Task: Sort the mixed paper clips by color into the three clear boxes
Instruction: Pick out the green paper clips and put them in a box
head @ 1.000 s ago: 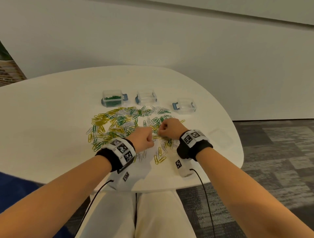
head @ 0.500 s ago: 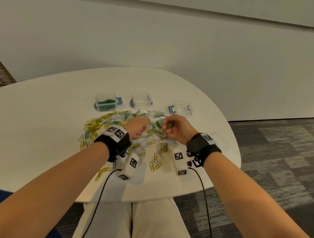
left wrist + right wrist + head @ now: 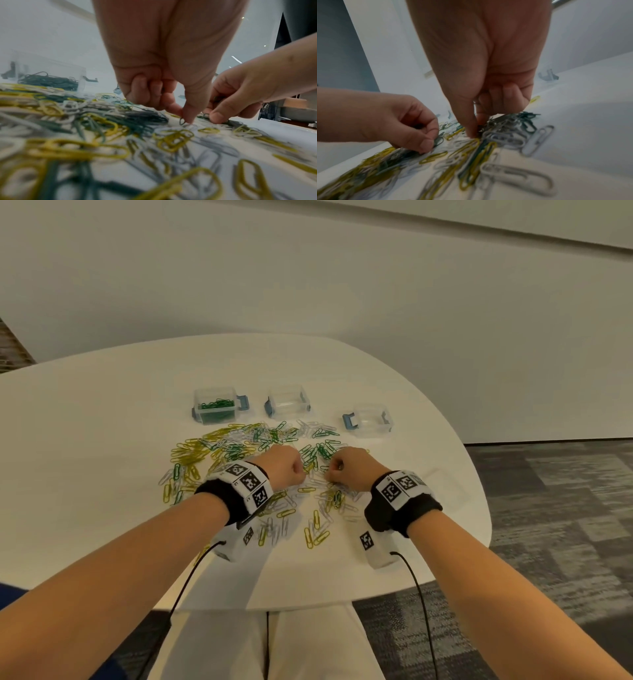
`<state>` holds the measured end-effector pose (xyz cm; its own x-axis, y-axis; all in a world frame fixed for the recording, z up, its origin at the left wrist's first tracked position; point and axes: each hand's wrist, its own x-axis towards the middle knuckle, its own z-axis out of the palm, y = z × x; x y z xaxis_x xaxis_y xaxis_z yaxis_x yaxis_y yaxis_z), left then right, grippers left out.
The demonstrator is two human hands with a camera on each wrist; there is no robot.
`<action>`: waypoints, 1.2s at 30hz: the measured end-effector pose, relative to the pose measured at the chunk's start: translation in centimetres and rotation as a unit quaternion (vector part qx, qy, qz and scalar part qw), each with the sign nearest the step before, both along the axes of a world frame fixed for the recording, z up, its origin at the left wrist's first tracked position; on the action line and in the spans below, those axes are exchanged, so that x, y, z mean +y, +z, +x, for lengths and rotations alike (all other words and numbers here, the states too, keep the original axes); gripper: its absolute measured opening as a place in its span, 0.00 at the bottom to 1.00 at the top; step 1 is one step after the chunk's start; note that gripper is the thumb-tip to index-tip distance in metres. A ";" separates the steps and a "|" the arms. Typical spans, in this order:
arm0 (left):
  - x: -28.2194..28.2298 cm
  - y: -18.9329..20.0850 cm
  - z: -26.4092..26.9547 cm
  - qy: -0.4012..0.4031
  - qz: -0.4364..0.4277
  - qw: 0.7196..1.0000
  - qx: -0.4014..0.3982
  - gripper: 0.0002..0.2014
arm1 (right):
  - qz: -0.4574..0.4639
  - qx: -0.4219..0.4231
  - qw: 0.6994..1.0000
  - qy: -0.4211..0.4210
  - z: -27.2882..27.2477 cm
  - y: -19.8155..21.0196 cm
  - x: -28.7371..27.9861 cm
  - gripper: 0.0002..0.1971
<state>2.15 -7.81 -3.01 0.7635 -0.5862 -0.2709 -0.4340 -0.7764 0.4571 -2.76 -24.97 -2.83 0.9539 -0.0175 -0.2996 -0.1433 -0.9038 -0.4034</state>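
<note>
The mixed green, yellow and white wire paper clips [image 3: 253,446] lie scattered across the centre of the white oval table [image 3: 102,412]. Both hands work the pile at frame centre. The left hand [image 3: 282,469] has its fingers curled, thumb and forefinger pinching a green clip [image 3: 182,121]. The right hand [image 3: 347,470] is likewise curled, its fingertips [image 3: 471,133] pinching into the clips; which one cannot be resolved. Three clear plastic boxes with blue latches sit above the pile for short transfers: the left box [image 3: 215,407] holds green clips, while the middle box [image 3: 287,402] and right box [image 3: 370,419] appear empty.

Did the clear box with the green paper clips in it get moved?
No. The clear box of green paper clips still sits just left of the middle clear box and the right clear box.
</note>
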 end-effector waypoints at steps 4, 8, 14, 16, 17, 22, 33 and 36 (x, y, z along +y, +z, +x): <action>0.6 -0.4 0.1 0.111 -0.220 0.956 0.158 0.06 | 0.037 -0.003 0.999 -0.009 0.1 0.6 -1.2 0.07; 0.7 0.0 -0.4 0.263 -0.448 0.727 0.449 0.12 | 0.096 0.002 0.995 -0.022 0.8 1.8 -1.1 0.07; 0.5 0.6 -0.8 0.338 -0.437 0.645 0.527 0.10 | 0.156 0.030 0.987 0.000 1.2 3.6 0.3 0.06; 0.5 0.5 -0.5 0.349 -0.438 0.664 0.495 0.08 | 0.111 0.007 0.994 0.013 1.3 3.7 0.0 0.05; 0.6 0.5 -0.4 0.351 -0.436 0.675 0.481 0.08 | 0.107 -0.002 0.994 0.012 1.3 3.6 -0.1 0.04; 1.4 0.5 -0.2 0.341 -0.426 0.663 0.512 0.13 | 0.200 -0.003 0.978 -0.051 1.1 3.3 0.1 0.08; 2.2 1.3 0.4 0.383 -0.469 0.569 0.556 0.13 | 0.008 0.000 0.997 0.072 4.8 6.0 2.4 0.22; 3.9 1.2 0.4 0.347 -0.445 0.657 0.499 0.17 | -0.139 0.035 0.979 0.143 4.9 3.6 2.4 0.27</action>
